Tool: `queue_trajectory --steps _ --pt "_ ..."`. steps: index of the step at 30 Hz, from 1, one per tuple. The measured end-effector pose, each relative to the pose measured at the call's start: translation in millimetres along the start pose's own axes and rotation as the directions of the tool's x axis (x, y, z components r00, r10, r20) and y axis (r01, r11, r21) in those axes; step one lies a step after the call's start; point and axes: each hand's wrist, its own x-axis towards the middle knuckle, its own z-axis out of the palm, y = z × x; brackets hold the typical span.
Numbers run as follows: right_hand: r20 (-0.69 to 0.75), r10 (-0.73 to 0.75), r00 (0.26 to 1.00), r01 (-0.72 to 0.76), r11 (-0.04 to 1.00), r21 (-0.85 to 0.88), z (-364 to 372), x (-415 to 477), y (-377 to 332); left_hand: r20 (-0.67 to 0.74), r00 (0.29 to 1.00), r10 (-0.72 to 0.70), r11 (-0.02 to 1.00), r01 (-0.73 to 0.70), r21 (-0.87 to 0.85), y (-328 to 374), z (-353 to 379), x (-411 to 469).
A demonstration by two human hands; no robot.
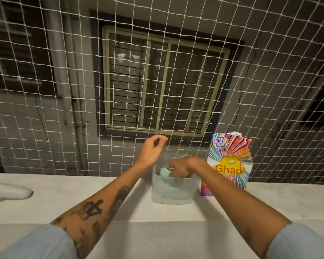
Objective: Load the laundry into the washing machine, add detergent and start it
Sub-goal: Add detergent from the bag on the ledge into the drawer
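A translucent plastic container [173, 193] with pale detergent powder stands on the white ledge [101, 200] in front of the net. My right hand [181, 168] reaches down into it, and its fingers hold a green scoop [164, 172] just above the powder. My left hand [153, 148] hovers over the container's back left rim with loosely curled fingers and nothing in it. A colourful Ghadi detergent bag [230, 161] stands upright just right of the container, its top torn open. No washing machine or laundry is in view.
A white rope net [176, 71] rises from the ledge's far edge, with a barred window behind it. A small purple pack [206, 190] sits at the bag's foot. A white rounded object [8, 191] lies at the far left of the ledge.
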Motion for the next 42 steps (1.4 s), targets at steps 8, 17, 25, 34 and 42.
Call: queue_trajectory --steps 8,17,25,34,42 --pt "-0.140 -0.121 0.983 0.128 0.991 0.044 7 5 1 -0.006 1.000 -0.012 1.000 0.012 -0.026 -6 0 -12" --pt "-0.183 -0.172 0.968 0.178 0.984 0.017 14 12 -2 -0.050 0.997 -0.052 0.999 0.052 -0.005 -11 7 -20" --pt "-0.071 -0.260 0.963 0.265 0.962 0.066 10 14 8 -0.097 0.993 -0.061 0.998 0.061 0.003 -11 7 -24" --pt "-0.109 -0.223 0.969 0.248 0.895 0.370 1 4 22 -0.117 0.993 -0.010 0.999 0.014 0.030 -4 1 -15" --pt "-0.172 -0.219 0.960 0.278 0.796 0.537 -1 -13 36 -0.230 0.972 0.047 0.995 -0.066 -0.075 18 0 -7"
